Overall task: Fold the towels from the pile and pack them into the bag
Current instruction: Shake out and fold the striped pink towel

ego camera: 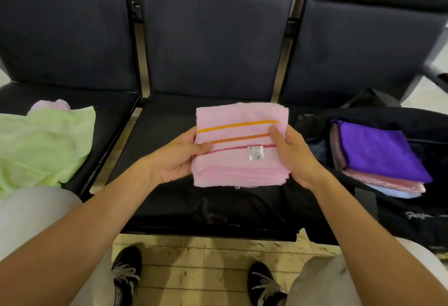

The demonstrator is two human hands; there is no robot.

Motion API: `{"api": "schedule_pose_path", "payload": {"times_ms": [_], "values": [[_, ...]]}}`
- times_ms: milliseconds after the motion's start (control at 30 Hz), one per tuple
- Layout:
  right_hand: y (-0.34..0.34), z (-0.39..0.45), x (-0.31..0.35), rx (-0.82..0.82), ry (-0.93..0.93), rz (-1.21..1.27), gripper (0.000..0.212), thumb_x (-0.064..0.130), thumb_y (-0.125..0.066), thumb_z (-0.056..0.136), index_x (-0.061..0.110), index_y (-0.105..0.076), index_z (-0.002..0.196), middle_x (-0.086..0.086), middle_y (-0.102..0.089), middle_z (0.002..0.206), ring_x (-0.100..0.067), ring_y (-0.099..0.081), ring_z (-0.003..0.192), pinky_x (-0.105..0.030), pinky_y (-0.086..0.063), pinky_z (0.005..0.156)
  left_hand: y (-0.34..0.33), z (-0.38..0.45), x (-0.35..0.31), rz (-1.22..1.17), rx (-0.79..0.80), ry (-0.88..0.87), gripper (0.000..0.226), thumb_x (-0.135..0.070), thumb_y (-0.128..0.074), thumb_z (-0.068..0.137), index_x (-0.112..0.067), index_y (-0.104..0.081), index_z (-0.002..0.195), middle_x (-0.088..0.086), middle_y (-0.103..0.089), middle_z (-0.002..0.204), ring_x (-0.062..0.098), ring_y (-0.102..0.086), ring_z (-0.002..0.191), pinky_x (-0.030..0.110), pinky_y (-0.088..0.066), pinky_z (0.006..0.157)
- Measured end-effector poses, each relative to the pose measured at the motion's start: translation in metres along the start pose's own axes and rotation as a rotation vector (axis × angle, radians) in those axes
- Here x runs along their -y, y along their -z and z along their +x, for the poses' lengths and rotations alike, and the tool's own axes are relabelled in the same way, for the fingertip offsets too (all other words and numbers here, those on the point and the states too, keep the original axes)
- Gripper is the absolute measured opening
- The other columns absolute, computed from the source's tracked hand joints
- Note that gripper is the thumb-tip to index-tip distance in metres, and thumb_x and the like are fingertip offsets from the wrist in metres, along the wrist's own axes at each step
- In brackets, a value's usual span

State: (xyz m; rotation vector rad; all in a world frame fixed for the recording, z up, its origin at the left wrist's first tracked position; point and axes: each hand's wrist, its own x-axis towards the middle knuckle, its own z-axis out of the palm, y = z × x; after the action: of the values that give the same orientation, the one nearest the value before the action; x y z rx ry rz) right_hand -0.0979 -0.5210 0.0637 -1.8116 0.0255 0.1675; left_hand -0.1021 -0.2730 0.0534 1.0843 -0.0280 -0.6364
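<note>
A folded pink towel [238, 160] with orange and red stripes and a small white label is held above the middle seat. My left hand [177, 158] grips its left edge, thumb on top. My right hand [294, 155] grips its right edge, thumb on the stripes. On the right seat lies an open black bag [412, 211] holding a stack of folded towels, a purple one [380, 150] on top. The pile on the left seat shows a light green towel [43, 143] with a pale pink one [52, 105] behind it.
A row of dark padded seats [213, 46] with metal dividers runs across the view. My knees and black shoes [126, 274] are below, on a light tiled floor [206, 257].
</note>
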Motion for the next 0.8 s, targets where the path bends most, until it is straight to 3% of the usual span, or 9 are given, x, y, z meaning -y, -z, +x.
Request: {"api": "schedule_pose_path", "payload": {"times_ms": [200, 333, 500, 633, 800], "values": [[0.064, -0.015, -0.008, -0.25, -0.005, -0.132, 0.029, 0.039, -0.045, 0.104, 0.021, -0.062, 0.117, 0.004, -0.071, 0.106, -0.012, -0.068, 0.095, -0.027, -0.057, 0.079, -0.063, 0.029, 0.019, 0.126, -0.081, -0.018, 0.049, -0.003, -0.054, 0.096, -0.027, -0.045, 0.138, 0.001, -0.067, 0.125, 0.022, -0.065, 0.114, 0.045, -0.056, 0.092], [0.111, -0.02, -0.013, -0.367, -0.085, -0.054, 0.02, 0.031, -0.056, 0.099, 0.018, -0.07, 0.093, -0.003, -0.074, 0.095, -0.021, -0.07, 0.093, -0.04, -0.057, 0.08, -0.109, 0.062, 0.021, 0.327, -0.08, 0.001, 0.051, -0.013, -0.066, 0.091, -0.029, -0.046, 0.135, -0.005, -0.069, 0.119, 0.015, -0.069, 0.106, 0.04, -0.058, 0.087], [0.164, -0.021, -0.031, -0.403, -0.137, 0.046, 0.016, 0.023, -0.059, 0.092, 0.018, -0.074, 0.093, -0.008, -0.075, 0.099, -0.026, -0.071, 0.095, -0.051, -0.055, 0.088, -0.15, 0.113, 0.031, 0.362, -0.084, -0.044, 0.057, -0.01, -0.069, 0.089, -0.033, -0.043, 0.134, -0.002, -0.066, 0.123, 0.017, -0.067, 0.108, 0.045, -0.057, 0.088], [0.196, -0.016, -0.043, -0.548, 0.024, -0.016, 0.025, 0.013, -0.051, 0.096, 0.031, -0.068, 0.099, 0.005, -0.072, 0.098, -0.015, -0.067, 0.097, -0.035, -0.058, 0.085, -0.182, 0.157, 0.045, 0.339, -0.127, -0.119, 0.058, -0.007, -0.067, 0.089, -0.029, -0.042, 0.137, -0.001, -0.063, 0.125, 0.018, -0.065, 0.111, 0.039, -0.058, 0.083], [0.226, -0.001, -0.069, -0.826, 0.114, -0.149, 0.031, 0.005, -0.05, 0.096, 0.013, -0.066, 0.122, 0.004, -0.069, 0.103, -0.007, -0.063, 0.091, -0.016, -0.052, 0.081, -0.216, 0.21, 0.065, 0.418, -0.121, -0.163, 0.057, -0.013, -0.066, 0.091, -0.029, -0.04, 0.139, -0.003, -0.063, 0.125, 0.015, -0.063, 0.113, 0.042, -0.055, 0.093]]}}
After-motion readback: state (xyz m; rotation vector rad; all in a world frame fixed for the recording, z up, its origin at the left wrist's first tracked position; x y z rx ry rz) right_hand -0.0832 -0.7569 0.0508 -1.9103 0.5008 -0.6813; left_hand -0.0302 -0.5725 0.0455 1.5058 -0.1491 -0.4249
